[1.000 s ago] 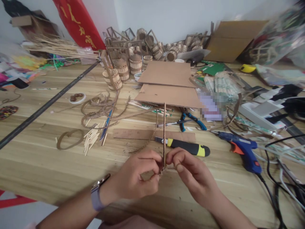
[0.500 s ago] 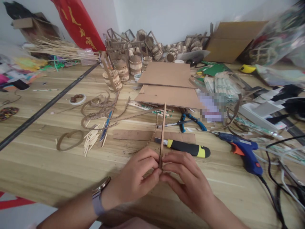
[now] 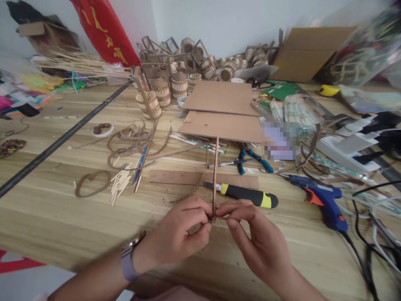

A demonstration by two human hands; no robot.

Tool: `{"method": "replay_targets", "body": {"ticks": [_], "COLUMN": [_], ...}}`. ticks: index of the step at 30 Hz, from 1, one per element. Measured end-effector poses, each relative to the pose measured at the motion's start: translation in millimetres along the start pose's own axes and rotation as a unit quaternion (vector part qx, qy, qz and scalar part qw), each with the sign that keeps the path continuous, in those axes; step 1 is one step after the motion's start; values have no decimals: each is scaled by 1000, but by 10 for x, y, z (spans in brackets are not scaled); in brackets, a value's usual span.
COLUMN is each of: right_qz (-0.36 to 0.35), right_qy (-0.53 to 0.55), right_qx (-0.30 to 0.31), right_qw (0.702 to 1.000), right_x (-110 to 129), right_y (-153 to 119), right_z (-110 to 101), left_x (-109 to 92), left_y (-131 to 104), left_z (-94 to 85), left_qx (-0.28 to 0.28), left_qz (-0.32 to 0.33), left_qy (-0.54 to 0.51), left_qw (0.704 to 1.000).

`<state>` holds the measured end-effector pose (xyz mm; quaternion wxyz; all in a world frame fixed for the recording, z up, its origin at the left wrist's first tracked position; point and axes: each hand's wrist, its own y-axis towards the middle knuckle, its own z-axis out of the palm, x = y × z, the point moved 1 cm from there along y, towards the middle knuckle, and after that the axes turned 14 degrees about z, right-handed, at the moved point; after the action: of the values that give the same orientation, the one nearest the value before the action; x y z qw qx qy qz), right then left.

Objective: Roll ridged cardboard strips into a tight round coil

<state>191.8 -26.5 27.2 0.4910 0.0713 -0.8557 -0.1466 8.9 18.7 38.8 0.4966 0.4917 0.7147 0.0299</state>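
A narrow cardboard strip [image 3: 216, 175] stretches away from me, its far end by the stacked cardboard sheets [image 3: 219, 125]. My left hand [image 3: 184, 230], with a watch on the wrist, is closed and pinches the strip's near end between thumb and fingers. My right hand [image 3: 260, 238] is closed too, on a thin brown flap at that same end; whether it is a peeled layer or a folded part of the strip I cannot tell. Just beyond the fingers lies a black and yellow utility knife [image 3: 249, 195], its blade end beside the strip.
A blue hot glue gun [image 3: 319, 198] with cables lies at right, near blue-handled pliers [image 3: 255, 161]. Cut sticks [image 3: 120, 184], a cardboard loop [image 3: 92, 184] and corrugated strips [image 3: 131, 140] lie at left. Small slatted buckets [image 3: 161, 94] stand at the back.
My right fingers have drawn slightly right, away from the strip, and a thin brown flap now shows between them and its near end. The left hand keeps its grip.
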Motion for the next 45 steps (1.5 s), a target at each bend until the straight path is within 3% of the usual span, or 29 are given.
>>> {"method": "replay_targets", "body": {"ticks": [6, 12, 15, 25, 39, 41, 45], "right_qz": [41, -105, -129, -116, 25, 12, -78], "right_qy": [35, -52, -56, -117, 34, 24, -31], "right_qx": [-11, -8, -2, -14, -20, -26, -36], "right_qw": [998, 993, 990, 986, 999, 999, 996], "right_x": [-31, 64, 76, 9, -43, -35, 43], "right_y": [-13, 18, 17, -19, -24, -22, -6], "right_z": [-14, -20, -22, 63, 57, 59, 55], "left_x": [9, 16, 22, 31, 14, 25, 45], "left_y": [-7, -23, -26, -47, -38, -41, -55], "left_z": [3, 22, 33, 88, 88, 81, 79], "left_qx": [16, -18, -19, -52, -49, -52, -31], "left_qz": [2, -56, -76, -85, -65, -79, -131], "left_qy": [-34, -53, -55, -46, -65, -70, -100], "left_qw": [999, 997, 995, 994, 995, 993, 986]}}
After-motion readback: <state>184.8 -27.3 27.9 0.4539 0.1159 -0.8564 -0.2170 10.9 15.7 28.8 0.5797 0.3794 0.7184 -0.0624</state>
